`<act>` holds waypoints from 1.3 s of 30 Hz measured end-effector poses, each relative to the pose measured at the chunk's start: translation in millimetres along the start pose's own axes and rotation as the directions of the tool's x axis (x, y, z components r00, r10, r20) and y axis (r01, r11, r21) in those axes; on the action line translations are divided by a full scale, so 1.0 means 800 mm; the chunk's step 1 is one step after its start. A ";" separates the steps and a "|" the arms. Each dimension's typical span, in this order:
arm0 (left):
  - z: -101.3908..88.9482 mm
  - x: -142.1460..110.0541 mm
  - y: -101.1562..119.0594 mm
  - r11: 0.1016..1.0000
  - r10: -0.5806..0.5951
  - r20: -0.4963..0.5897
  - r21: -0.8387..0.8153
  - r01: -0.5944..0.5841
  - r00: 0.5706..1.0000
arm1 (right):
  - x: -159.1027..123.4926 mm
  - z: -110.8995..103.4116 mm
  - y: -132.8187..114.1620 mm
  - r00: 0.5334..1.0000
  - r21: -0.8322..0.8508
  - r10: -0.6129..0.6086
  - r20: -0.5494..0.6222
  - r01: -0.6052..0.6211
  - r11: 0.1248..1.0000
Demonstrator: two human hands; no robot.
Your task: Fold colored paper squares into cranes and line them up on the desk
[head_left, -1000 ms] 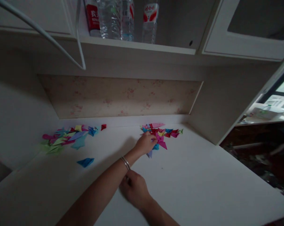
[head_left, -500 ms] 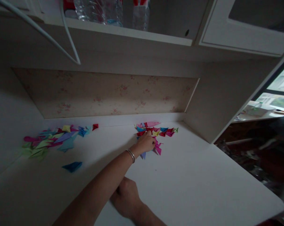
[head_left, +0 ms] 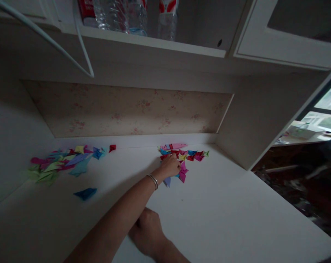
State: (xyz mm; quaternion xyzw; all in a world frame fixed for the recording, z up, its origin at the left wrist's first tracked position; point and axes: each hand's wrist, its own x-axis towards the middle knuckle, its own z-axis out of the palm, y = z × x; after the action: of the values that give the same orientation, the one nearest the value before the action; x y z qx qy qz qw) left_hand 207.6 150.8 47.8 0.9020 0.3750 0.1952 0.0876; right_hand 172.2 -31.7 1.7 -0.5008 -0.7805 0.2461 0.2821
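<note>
My left hand (head_left: 170, 166), with a silver bracelet at the wrist, reaches to the group of folded papers at the back of the white table. Its fingers are pinched at a magenta origami crane (head_left: 183, 171), partly covering it. Small folded papers in red, blue and yellow lie in rows just beyond, with a pink strip-like paper (head_left: 179, 145) behind them. A lavender folded paper (head_left: 167, 182) shows below the hand. My right hand (head_left: 147, 232) is closed, partly under my left forearm; whatever its fingers hold is hidden.
A pile of colourful folded papers (head_left: 53, 166) lies at the table's left. Nearer me is a dark blue folded paper (head_left: 86, 194); a red one (head_left: 112, 148) sits by the back panel. Overhead are a shelf (head_left: 143, 43) with plastic bottles (head_left: 167, 25) and a hanging white cable (head_left: 84, 54).
The magenta crane has turned slightly at my left fingertips, and its pointed end no longer sticks out to the right. Both hands stay almost in place; the view has shifted a little.
</note>
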 end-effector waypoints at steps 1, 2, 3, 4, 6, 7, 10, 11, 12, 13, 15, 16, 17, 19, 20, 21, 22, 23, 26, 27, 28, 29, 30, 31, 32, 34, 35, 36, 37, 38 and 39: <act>-0.001 -0.001 -0.001 1.000 0.002 0.001 -0.002 -0.002 1.000 | 0.000 0.000 0.000 1.000 0.008 -0.003 -0.005 0.003 1.000; -0.003 -0.002 -0.002 1.000 0.003 0.000 -0.004 -0.003 1.000 | 0.001 0.000 0.000 1.000 0.014 -0.005 -0.009 0.005 1.000; -0.004 -0.003 -0.002 1.000 0.002 -0.001 -0.006 -0.002 1.000 | 0.001 0.000 -0.001 1.000 0.018 -0.004 -0.010 0.005 1.000; -0.005 -0.004 -0.002 1.000 0.002 -0.003 -0.007 -0.002 1.000 | 0.002 0.000 -0.001 1.000 0.019 -0.003 -0.009 0.003 1.000; -0.005 -0.006 0.000 1.000 0.002 -0.008 -0.011 -0.002 1.000 | 0.002 -0.001 -0.002 1.000 0.017 0.001 -0.006 -0.001 1.000; -0.005 -0.006 0.001 1.000 0.003 -0.012 -0.013 -0.003 1.000 | 0.002 -0.001 -0.002 1.000 0.014 0.001 -0.003 -0.001 1.000; -0.003 -0.007 0.004 1.000 0.014 -0.021 -0.023 -0.015 1.000 | 0.001 -0.002 -0.003 1.000 0.006 -0.007 0.005 0.007 1.000; -0.002 -0.007 0.004 0.999 0.018 -0.023 -0.026 -0.019 1.000 | 0.001 -0.003 -0.003 1.000 0.001 -0.007 0.008 0.007 1.000; -0.002 -0.007 0.004 0.999 0.022 -0.025 -0.030 -0.023 0.999 | 0.000 -0.003 -0.003 1.000 -0.005 -0.006 0.009 0.006 1.000; -0.002 -0.008 0.003 0.999 0.024 -0.028 -0.035 -0.025 0.999 | 0.000 -0.004 -0.003 1.000 -0.009 -0.006 0.010 0.006 1.000; -0.005 -0.009 0.001 0.999 0.027 -0.035 -0.044 -0.029 0.999 | 0.000 -0.005 -0.003 1.000 0.001 -0.012 0.008 0.012 1.000; -0.008 -0.011 0.000 0.998 0.028 -0.039 -0.048 -0.030 0.999 | 0.000 -0.005 -0.004 1.000 0.009 -0.016 0.006 0.016 1.000; -0.011 -0.013 -0.001 0.998 0.030 -0.043 -0.053 -0.033 0.999 | 0.000 -0.006 -0.004 1.000 0.017 -0.020 0.004 0.020 1.000; -0.021 -0.021 -0.002 0.998 0.032 -0.056 -0.060 -0.035 0.998 | 0.000 -0.007 -0.005 1.000 0.031 -0.021 0.001 0.021 0.999; -0.026 -0.028 -0.004 0.997 0.031 -0.069 -0.067 -0.035 0.997 | 0.000 -0.008 -0.006 1.000 0.039 -0.022 -0.001 0.022 0.999; -0.032 -0.036 -0.005 0.997 0.029 -0.084 -0.073 -0.035 0.996 | 0.000 -0.008 -0.006 1.000 0.049 -0.025 -0.002 0.025 0.999; -0.038 -0.046 -0.007 0.996 0.023 -0.104 -0.082 -0.031 0.994 | 0.000 -0.009 -0.006 1.000 0.060 -0.030 -0.003 0.030 0.998; -0.044 -0.058 -0.010 0.995 0.011 -0.128 -0.097 -0.023 0.992 | 0.000 -0.009 -0.006 0.999 0.070 -0.037 -0.003 0.037 0.997; -0.063 -0.103 -0.021 0.982 -0.076 -0.190 -0.183 0.040 0.979 | -0.001 -0.010 -0.006 0.999 0.080 -0.046 0.005 0.046 0.996; -0.068 -0.122 -0.025 0.972 -0.119 -0.197 -0.225 0.074 0.973 | -0.001 -0.009 -0.006 0.999 0.082 -0.043 0.003 0.043 0.996; -0.073 -0.141 -0.029 0.957 -0.165 -0.195 -0.270 0.108 0.967 | -0.002 -0.009 -0.006 0.999 0.086 -0.040 -0.002 0.040 0.996; -0.077 -0.160 -0.033 0.940 -0.205 -0.185 -0.311 0.141 0.961 | -0.002 -0.008 -0.006 0.999 0.090 -0.036 -0.010 0.037 0.995; -0.080 -0.180 -0.036 0.921 -0.243 -0.170 -0.350 0.172 0.955 | -0.002 -0.007 -0.006 0.999 0.094 -0.033 -0.018 0.034 0.995; -0.082 -0.201 -0.038 0.900 -0.277 -0.154 -0.387 0.200 0.949 | -0.002 -0.007 -0.006 0.999 0.098 -0.029 -0.025 0.032 0.995; -0.083 -0.220 -0.039 0.879 -0.304 -0.138 -0.423 0.222 0.943 | -0.002 -0.006 -0.006 0.999 0.100 -0.026 -0.030 0.029 0.995; -0.084 -0.257 -0.039 0.829 -0.358 -0.110 -0.495 0.261 0.927 | -0.002 -0.005 -0.006 0.999 0.106 -0.028 -0.036 0.031 0.994; -0.084 -0.274 -0.038 0.796 -0.388 -0.094 -0.536 0.282 0.917 | -0.002 -0.005 -0.007 0.999 0.110 -0.031 -0.039 0.035 0.993; -0.084 -0.289 -0.036 0.757 -0.420 -0.076 -0.579 0.303 0.904 | -0.001 -0.005 -0.007 0.998 0.115 -0.035 -0.043 0.039 0.993; -0.083 -0.301 -0.034 0.712 -0.455 -0.055 -0.622 0.326 0.889 | -0.001 -0.004 -0.008 0.998 0.120 -0.036 -0.046 0.042 0.992; -0.082 -0.312 -0.032 0.663 -0.488 -0.031 -0.664 0.347 0.873 | -0.001 -0.004 -0.008 0.998 0.123 -0.036 -0.047 0.041 0.992; -0.082 -0.321 -0.030 0.611 -0.518 -0.007 -0.703 0.364 0.855 | -0.001 -0.004 -0.009 0.998 0.126 -0.032 -0.051 0.038 0.991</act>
State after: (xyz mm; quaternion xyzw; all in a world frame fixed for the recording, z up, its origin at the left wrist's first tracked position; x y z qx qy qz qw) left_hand -0.3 -14.2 26.1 0.6587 0.4953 0.3839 0.4164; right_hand 170.0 -35.2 8.4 -0.4741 -0.7648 0.2778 0.3364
